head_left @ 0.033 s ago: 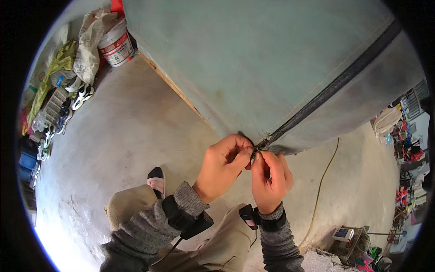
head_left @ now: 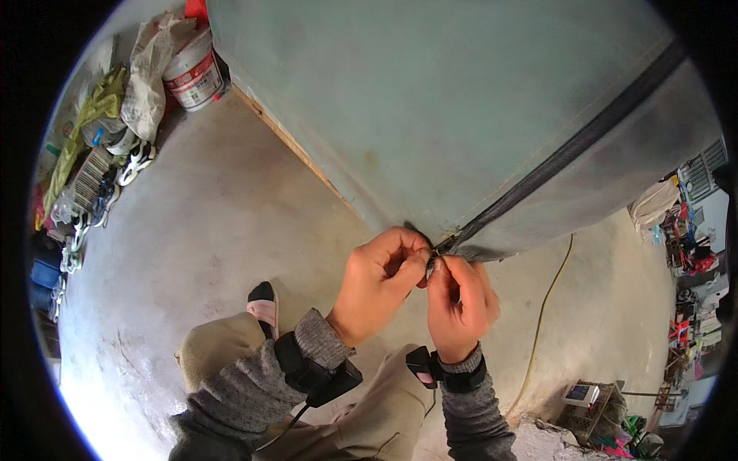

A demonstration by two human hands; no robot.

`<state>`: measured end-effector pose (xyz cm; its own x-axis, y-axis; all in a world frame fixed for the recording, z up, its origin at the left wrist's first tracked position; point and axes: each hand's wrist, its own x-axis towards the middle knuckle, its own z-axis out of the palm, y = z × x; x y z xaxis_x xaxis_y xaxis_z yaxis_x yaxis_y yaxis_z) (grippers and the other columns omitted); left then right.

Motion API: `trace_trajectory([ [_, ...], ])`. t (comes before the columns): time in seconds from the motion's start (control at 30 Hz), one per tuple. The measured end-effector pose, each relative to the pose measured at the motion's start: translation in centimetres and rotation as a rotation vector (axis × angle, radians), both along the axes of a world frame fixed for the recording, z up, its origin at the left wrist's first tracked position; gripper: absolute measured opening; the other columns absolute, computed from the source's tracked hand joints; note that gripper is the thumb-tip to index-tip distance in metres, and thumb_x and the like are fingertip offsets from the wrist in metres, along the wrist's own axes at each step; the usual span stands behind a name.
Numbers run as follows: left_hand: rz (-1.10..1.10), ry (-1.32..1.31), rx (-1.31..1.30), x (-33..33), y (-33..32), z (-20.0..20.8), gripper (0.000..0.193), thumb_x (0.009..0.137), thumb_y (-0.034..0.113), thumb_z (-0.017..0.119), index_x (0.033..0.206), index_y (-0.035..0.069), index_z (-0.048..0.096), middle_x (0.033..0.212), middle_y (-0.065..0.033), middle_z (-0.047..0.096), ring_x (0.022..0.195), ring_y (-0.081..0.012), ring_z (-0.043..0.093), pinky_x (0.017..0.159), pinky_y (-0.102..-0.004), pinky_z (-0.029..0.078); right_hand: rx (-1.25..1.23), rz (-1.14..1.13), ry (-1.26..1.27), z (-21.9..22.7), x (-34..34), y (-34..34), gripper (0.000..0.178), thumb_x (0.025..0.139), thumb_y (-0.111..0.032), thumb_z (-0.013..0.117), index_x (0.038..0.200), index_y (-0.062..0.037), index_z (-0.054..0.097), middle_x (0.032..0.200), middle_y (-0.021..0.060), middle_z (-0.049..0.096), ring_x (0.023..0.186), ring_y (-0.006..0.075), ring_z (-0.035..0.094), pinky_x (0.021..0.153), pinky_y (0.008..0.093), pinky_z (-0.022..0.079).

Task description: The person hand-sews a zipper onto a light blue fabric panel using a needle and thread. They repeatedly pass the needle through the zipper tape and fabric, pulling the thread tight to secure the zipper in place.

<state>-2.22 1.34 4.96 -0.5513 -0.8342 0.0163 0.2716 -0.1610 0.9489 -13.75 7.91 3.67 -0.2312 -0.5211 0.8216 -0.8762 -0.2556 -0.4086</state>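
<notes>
A long dark fabric strip (head_left: 565, 154), which looks like zipper tape, runs diagonally down the grey-green sheet (head_left: 430, 100) to its near corner. A line of stitching follows it on the left. At that corner my left hand (head_left: 377, 284) pinches the lower end of the strip between thumb and forefinger. My right hand (head_left: 461, 303) is closed in a pinch right beside it, fingertips almost touching the left ones. Whatever small piece lies between the right fingertips is too small to make out. A few loose threads show just above the fingers.
A wooden edge (head_left: 284, 134) borders the sheet on the left. A white and red bucket (head_left: 194, 77), bags and shoes (head_left: 138, 163) line the far left. A yellowish cable (head_left: 544, 307) crosses the floor at right, near a crate (head_left: 588, 419). My slippered foot (head_left: 264, 307) is below.
</notes>
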Motion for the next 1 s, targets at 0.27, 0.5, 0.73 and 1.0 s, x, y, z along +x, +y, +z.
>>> trace_trajectory([
  [0.27,0.049,-0.052,-0.189,0.9,0.5,-1.1,0.005,0.095,0.004,0.059,0.096,-0.001,0.058,0.072,-0.0007,0.059,0.061,-0.0035,0.051,0.053,-0.0214,0.043,0.049,-0.059,0.156,0.6,0.7,0.3,0.022,0.078,0.006,0.073,0.099,0.0017,0.065,0.073,0.0091,0.061,0.052,0.0215,0.058,0.044,0.0304,0.045],
  [0.5,0.150,-0.054,-0.363,1.0,0.5,-1.7,0.007,0.092,0.001,0.062,0.097,-0.001,0.058,0.072,-0.0089,0.061,0.060,-0.0104,0.056,0.056,-0.0255,0.048,0.055,-0.027,0.415,1.4,0.2,-0.1,0.027,0.076,0.008,0.073,0.102,0.0040,0.065,0.073,0.0081,0.060,0.052,0.0192,0.057,0.045,0.0289,0.045],
  [0.73,0.146,-0.020,-0.379,0.9,0.3,-2.1,0.011,0.090,-0.001,0.062,0.099,-0.001,0.057,0.078,-0.0129,0.065,0.063,-0.0190,0.063,0.059,-0.0286,0.050,0.100,0.064,0.515,2.0,-0.9,-0.6,0.031,0.075,0.009,0.073,0.105,0.0065,0.065,0.075,0.0082,0.060,0.053,0.0186,0.057,0.044,0.0284,0.045],
  [1.0,0.219,0.025,-0.472,0.1,0.1,-2.7,0.007,0.092,-0.003,0.058,0.098,-0.001,0.056,0.073,-0.0045,0.060,0.062,-0.0064,0.052,0.055,-0.0222,0.044,0.147,0.094,0.521,2.4,-1.7,-0.7,0.032,0.074,0.009,0.073,0.105,0.0048,0.067,0.074,0.0068,0.060,0.053,0.0173,0.056,0.046,0.0280,0.045],
])
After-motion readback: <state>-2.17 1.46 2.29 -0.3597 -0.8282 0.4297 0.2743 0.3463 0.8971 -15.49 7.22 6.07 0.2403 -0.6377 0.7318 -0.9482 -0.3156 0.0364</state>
